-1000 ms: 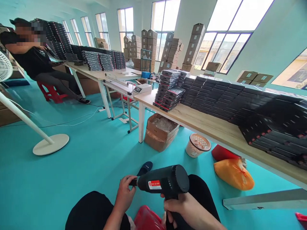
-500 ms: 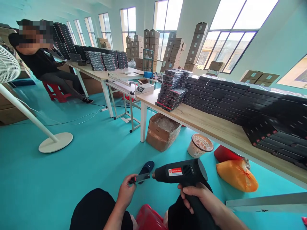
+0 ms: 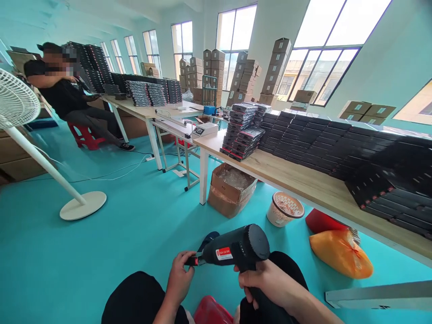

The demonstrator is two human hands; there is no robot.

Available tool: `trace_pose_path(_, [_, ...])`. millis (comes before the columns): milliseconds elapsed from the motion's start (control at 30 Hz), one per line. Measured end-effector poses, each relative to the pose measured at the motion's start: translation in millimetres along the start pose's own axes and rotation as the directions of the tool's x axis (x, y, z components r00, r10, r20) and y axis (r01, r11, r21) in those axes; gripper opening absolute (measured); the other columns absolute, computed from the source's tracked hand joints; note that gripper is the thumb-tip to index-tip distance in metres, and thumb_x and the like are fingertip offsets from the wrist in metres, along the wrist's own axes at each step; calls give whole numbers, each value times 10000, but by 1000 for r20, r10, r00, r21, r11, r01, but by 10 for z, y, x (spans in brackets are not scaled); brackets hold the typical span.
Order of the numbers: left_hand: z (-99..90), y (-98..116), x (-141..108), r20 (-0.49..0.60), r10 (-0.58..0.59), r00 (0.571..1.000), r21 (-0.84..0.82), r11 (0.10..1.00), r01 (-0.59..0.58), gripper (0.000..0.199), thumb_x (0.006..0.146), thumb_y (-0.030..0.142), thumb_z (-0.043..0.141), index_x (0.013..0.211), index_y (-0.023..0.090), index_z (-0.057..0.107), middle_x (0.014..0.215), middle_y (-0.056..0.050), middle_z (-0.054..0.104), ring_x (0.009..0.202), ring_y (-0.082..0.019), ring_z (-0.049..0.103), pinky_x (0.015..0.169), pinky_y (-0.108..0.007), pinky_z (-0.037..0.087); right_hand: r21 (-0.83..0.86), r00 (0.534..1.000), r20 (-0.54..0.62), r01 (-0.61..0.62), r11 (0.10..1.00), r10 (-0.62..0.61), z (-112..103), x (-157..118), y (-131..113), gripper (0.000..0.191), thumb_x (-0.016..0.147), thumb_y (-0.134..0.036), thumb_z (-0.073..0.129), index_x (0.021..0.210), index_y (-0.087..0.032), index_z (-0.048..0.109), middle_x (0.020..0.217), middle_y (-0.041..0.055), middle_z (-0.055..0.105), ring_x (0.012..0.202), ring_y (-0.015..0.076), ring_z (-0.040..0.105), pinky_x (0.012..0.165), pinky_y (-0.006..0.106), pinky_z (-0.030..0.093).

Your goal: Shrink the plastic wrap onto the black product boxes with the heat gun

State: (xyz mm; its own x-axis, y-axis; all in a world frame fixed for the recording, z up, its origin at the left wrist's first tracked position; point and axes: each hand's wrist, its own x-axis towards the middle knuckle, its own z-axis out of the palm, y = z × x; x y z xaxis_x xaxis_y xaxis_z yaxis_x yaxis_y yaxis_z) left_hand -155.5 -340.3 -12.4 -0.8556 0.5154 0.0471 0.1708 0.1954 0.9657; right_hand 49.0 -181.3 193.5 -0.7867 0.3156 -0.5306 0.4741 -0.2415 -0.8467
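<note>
My right hand [image 3: 261,280] is wrapped round the handle of a black heat gun [image 3: 239,245] with a red and white label. Its nozzle end points left, close to what my left hand [image 3: 178,276] pinches: a small black box [image 3: 191,261] with a red mark. In this view the gun covers the box's right part. Something clear and shiny, like film, shows at that end. I cannot tell whether the nozzle touches it. Both hands are low, between my black-clad knees.
Stacks of flat black boxes [image 3: 303,139] cover much of the wooden table [image 3: 283,168] on the right. Below it are a carton [image 3: 224,198], a wastebasket [image 3: 278,215] and an orange bag [image 3: 340,254]. A fan [image 3: 83,204] stands left; a seated person [image 3: 64,96] is beyond it.
The heat gun in my right hand has moved left and turned, its nozzle now close to the black box. My left hand keeps hold of the box, a little lower. The view has shifted slightly.
</note>
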Motion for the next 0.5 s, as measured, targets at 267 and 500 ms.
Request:
trace_pose_path(267, [-22, -11, 30, 13, -75, 997, -72, 995, 76, 421, 552, 166, 570, 892, 240, 806, 962, -74, 759, 970, -319, 666, 915, -443, 491, 115, 990, -139, 8, 993, 8, -214, -33, -32, 276, 671, -334, 668, 875, -152, 626, 566, -13, 617, 471, 135, 531, 461, 261, 409])
trace_pose_path(500, [-4, 36, 34, -28, -88, 996, -105, 991, 84, 400, 551, 185, 594, 884, 244, 806, 987, -70, 753, 992, -315, 658, 910, -429, 503, 61, 993, -116, 4, 998, 3, -216, -94, -30, 226, 660, -295, 664, 839, -163, 623, 520, -19, 601, 436, 127, 511, 456, 264, 393])
